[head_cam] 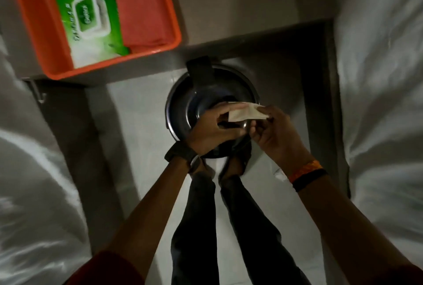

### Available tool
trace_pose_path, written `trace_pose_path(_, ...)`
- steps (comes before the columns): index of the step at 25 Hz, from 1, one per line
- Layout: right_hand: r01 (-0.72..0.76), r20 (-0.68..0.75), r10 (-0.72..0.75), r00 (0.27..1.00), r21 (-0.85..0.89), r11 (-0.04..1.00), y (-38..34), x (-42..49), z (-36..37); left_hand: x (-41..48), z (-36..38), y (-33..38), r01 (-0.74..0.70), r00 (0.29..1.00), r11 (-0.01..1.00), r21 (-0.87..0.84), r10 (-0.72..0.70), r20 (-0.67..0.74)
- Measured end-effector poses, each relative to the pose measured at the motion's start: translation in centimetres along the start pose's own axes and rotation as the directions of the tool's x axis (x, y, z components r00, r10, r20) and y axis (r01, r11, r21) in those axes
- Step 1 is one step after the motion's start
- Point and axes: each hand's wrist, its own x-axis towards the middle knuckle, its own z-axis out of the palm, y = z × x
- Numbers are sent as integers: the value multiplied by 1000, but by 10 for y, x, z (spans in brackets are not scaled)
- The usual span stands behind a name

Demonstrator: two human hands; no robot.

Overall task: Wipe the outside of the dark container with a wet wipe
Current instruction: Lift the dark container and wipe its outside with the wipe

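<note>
A folded white wet wipe [246, 113] is pinched between the left hand [214, 129] and right hand [272, 131], above the round, dark, glossy container [180, 106].

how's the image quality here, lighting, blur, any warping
Head view: dim overall; the dark container shows only faint rim highlights; the wet wipe and green wipes pack stand out; white fabric at both edges smears and bows from wide-angle distortion.

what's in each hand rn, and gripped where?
Both hold the folded wet wipe: left hand pinches its left end, right hand its right end, above the dark container.
</note>
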Motion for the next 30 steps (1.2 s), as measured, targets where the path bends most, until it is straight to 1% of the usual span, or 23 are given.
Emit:
trace_pose_path(1, 0, -5, 0, 1000, -14, 1000, 2, 2, -15, 3, 11, -7, 10, 998, 1000, -15, -11, -65)
trace_pose_path(2, 14, -2, -14, 1000, -41, 999, 5, 5, -28, 8, 20, -12, 38, 992, 996, -77, -46, -115)
trace_pose_path(4, 71, 2, -71, 997, -94, 993, 10, 10, -53, 17, 36, -19, 107, 979, 980, -168, -133, -152)
trace_pose_path(7, 179, -47, -199, 979, -272, 945, 12, 19, -75, 32, 52, -23, 173, 967, 983, -66, -183, -175)
trace_pose_path(9, 200, -129, -262, 956, -367, 909, 9, 24, -81, 41, 58, -23, 171, 964, 985, 30, -161, -212)
trace_pose_path(10, 213, -130, -284, 950, -397, 893, 7, 27, -84, 44, 59, -23, 164, 961, 986, 31, -152, -230)
trace_pose_path(11, 246, -62, -299, 952, -425, 871, 4, 30, -87, 49, 60, -22, 160, 960, 987, 9, -154, -234)
trace_pose_path(13, 311, 138, -279, 950, -443, 841, -3, 37, -89, 59, 64, -18, 166, 964, 985, -39, -171, -202)
trace_pose_path(14, 316, 186, -259, 948, -441, 840, -6, 41, -89, 65, 66, -16, 168, 970, 985, -51, -174, -172)
trace_pose_path(15, 322, 190, -264, 946, -425, 846, -9, 48, -89, 72, 69, -13, 157, 977, 987, -24, -159, -145)
trace_pose_path(16, 342, 161, -302, 940, -398, 852, -12, 55, -89, 81, 70, -9, 121, 984, 991, 48, -114, -136)
trace_pose_path(17, 370, 116, -353, 929, -357, 858, -15, 62, -90, 92, 71, -5, 63, 988, 983, 174, -36, -152)
trace_pose_path(18, 398, 45, -405, 913, -310, 863, -20, 69, -92, 106, 69, -1, -5, 986, 943, 332, 60, -155)
trace_pose_path(19, 423, -50, -453, 890, -279, 862, -25, 75, -95, 122, 66, 3, -75, 982, 854, 515, 154, -111)
trace_pose_path(20, 441, -152, -493, 857, -277, 853, -31, 80, -97, 138, 60, 6, -150, 983, 698, 701, 184, 27)
trace_pose_path(21, 446, -238, -523, 818, -312, 839, -37, 86, -101, 152, 54, 9, -219, 976, 497, 839, 100, 195)
trace_pose_path(22, 438, -291, -547, 785, -364, 822, -40, 94, -106, 165, 49, 12, -286, 947, 291, 913, -61, 316)
trace_pose_path(23, 421, -304, -563, 769, -421, 803, -41, 99, -110, 175, 45, 14, -352, 900, 132, 927, -223, 374)
trace_pose_path(24, 406, -285, -576, 766, -481, 778, -39, 102, -111, 181, 43, 14, -401, 853, 52, 915, -341, 394)
trace_pose_path(25, 390, -256, -595, 762, -552, 737, -35, 105, -110, 182, 41, 11, -421, 820, 45, 906, -408, 401)
trace_pose_path(27, 373, -182, -660, 729, -704, 605, -22, 110, -103, 173, 35, 7, -407, 807, 141, 902, -408, 428)
trace_pose_path(28, 369, -138, -683, 718, -756, 540, -13, 109, -98, 162, 29, 3, -405, 814, 196, 893, -367, 450)
trace_pose_path(30, 352, -89, -677, 730, -801, 484, 12, 107, -84, 128, 9, -9, -422, 849, 243, 874, -234, 475)
